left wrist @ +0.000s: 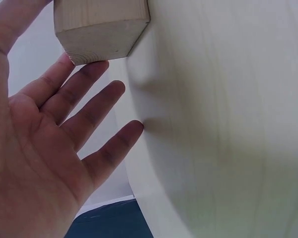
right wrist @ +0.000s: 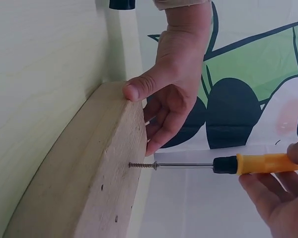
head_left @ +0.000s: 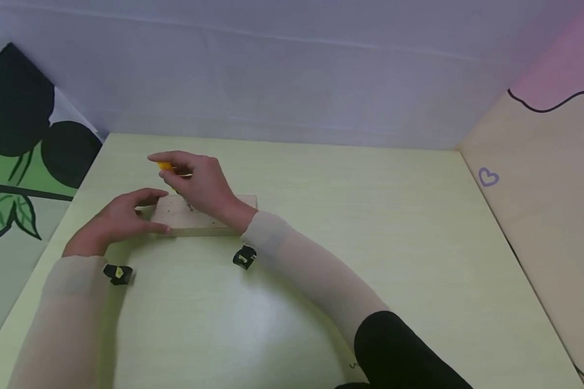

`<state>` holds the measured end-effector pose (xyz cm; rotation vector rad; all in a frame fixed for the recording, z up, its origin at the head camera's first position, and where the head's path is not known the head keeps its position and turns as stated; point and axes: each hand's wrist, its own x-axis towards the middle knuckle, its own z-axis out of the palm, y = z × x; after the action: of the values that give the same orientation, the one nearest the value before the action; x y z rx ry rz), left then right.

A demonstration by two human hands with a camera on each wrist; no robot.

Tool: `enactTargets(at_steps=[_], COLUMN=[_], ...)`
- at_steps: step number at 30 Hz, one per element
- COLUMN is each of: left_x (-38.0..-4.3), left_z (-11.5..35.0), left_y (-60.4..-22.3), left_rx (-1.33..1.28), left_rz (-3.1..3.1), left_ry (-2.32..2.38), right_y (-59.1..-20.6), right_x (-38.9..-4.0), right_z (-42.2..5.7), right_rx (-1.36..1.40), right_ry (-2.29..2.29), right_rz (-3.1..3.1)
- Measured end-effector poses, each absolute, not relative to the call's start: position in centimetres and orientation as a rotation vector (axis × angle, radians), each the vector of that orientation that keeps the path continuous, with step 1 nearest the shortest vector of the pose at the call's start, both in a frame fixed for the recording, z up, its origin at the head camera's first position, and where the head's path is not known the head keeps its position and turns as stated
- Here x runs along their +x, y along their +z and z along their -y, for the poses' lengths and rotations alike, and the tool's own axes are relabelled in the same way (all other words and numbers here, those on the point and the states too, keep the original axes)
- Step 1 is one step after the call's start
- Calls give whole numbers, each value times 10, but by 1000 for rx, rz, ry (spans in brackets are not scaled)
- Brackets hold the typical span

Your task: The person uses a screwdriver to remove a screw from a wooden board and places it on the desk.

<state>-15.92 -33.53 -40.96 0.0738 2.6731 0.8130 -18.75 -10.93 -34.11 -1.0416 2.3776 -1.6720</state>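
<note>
A pale wooden block (head_left: 177, 217) lies flat on the table. My left hand (head_left: 119, 219) holds its left end, thumb on the near side and a forefinger on the far side. The remaining fingers spread below that end in the left wrist view, mostly straight. Above the block, my right hand (head_left: 201, 181) grips the yellow handle of a screwdriver (right wrist: 263, 162) between thumb and fingers. The shaft runs to the head of a screw (right wrist: 143, 165), whose tip is in the block's top face and whose threads mostly stand out. Small dark holes (right wrist: 116, 218) mark that face.
The light table (head_left: 370, 227) stretches to the right of the block. A pale cloth wall (head_left: 292, 81) stands behind it, a wooden panel (head_left: 540, 216) on the right and a printed panel (head_left: 19, 162) on the left. Each wrist carries a small black device (head_left: 245, 257).
</note>
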Motion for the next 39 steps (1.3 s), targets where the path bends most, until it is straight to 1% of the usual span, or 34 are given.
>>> enactTargets(at_steps=[4,11,18,26,39], left_x=[-159,-159,-159,-157,-158], left_z=[336,335,333,332,333], left_y=[-411,-411,-410,-408,-409], left_rx=[50,74,56,66,34], left_rz=[-2665,-2675,-2658,-2669,-2657], left_ry=[805,810,806,807,795], right_y=[-339,-344,-349,-346,-346], right_x=[-186,-186,-189,-192,-194], right_z=[110,110,108,106,103], right_rx=[-1036,-1111,-1078,-1071,-1182], right_ry=[-1669,-1754,-1711,-1672,-1615], right_rz=[-2378,-2374,-2434,-2432,-2512])
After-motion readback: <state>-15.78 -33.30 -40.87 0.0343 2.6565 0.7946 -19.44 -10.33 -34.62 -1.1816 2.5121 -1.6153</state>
